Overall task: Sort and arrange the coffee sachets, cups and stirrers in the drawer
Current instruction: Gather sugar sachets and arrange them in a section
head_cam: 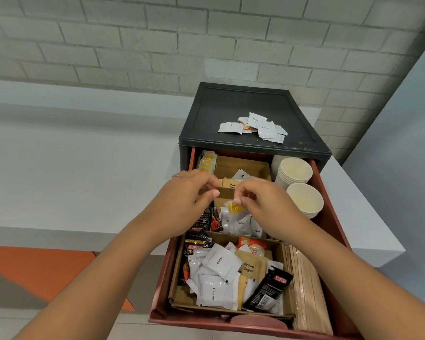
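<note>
Now the right hand pinches a yellow-marked sachet hanging long-way down at its 9 o'clock, in the middle of the drawer, with the left hand just beside, its grip unclear.

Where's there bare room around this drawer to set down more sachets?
The cabinet top is bare left of and behind its sachet pile. The back cardboard compartment shows bare floor. Crowded: the front tray, and the right side with cups and stirrers.
</note>
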Demonstrator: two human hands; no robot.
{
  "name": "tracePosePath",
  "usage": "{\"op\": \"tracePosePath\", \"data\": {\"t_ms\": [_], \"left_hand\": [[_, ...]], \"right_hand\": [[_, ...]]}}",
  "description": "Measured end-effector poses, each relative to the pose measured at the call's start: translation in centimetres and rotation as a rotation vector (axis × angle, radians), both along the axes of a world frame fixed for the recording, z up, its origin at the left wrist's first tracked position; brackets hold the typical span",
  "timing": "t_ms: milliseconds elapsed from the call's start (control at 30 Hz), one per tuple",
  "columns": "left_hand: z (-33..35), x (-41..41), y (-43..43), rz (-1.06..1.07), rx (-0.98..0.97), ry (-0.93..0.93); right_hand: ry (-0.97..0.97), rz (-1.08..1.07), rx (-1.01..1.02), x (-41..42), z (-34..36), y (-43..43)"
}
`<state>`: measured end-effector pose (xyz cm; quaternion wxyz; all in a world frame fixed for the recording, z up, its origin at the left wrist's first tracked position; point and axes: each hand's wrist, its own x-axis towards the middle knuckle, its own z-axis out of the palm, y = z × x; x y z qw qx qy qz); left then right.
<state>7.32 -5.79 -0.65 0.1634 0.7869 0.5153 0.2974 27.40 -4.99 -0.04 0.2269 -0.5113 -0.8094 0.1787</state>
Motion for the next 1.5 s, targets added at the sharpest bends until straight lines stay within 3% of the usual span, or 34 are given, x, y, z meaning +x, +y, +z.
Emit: {"op": "tracePosePath", "data": {"t_ms": [100, 300, 433, 600, 767, 900, 1000, 1100, 1500], "left_hand": [[-0.2, 0.3, -0.1, -0.063, -0.086, -0.068], [-0.4, 0.7, -0.4, -0.073, -0.134, -0.253], [-0.6, 0.9, -0.1, -0.016, -0.099, -0.275], [-0.6, 1.1, 0.2, -0.033, -0.074, -0.301], [-1.5, 0.7, 1.7, 0.127, 0.066, -0.185], [-2.2, -0.1, 3.5, 0.27, -0.054, -0.113], [-3.0, -0.2, 4.0, 0.263, -0.197, -0.192], [-3.5, -0.2, 4.2, 0.239, -0.276, -0.329], [-4.7, -0.5, 4.6, 0.218, -0.263, -0.399]], "right_hand": [[0.18, 0.001, -0.133, -0.2, 0.7, 0.1], [0.266, 0.016, -0.158, -0.2, 1.1, 0.2], [0.27, -0.016, -0.032, -0.2, 0.7, -0.1], [0.076, 0.009, 0.081, -0.5, 0.6, 0.3], [0.243, -0.086, 0.035, -0.7, -0.4, 1.9], [0.276, -0.234, 0.083, -1.6, -1.9, 4.9], [0.306, -0.268, 0.069, -2.9, -3.4, 7.4], [0.291, -0.265, 0.018, -4.2, -5.1, 9.4], [0.033, -0.113, -0.273, -7.0, -6.3, 14.6]]}}
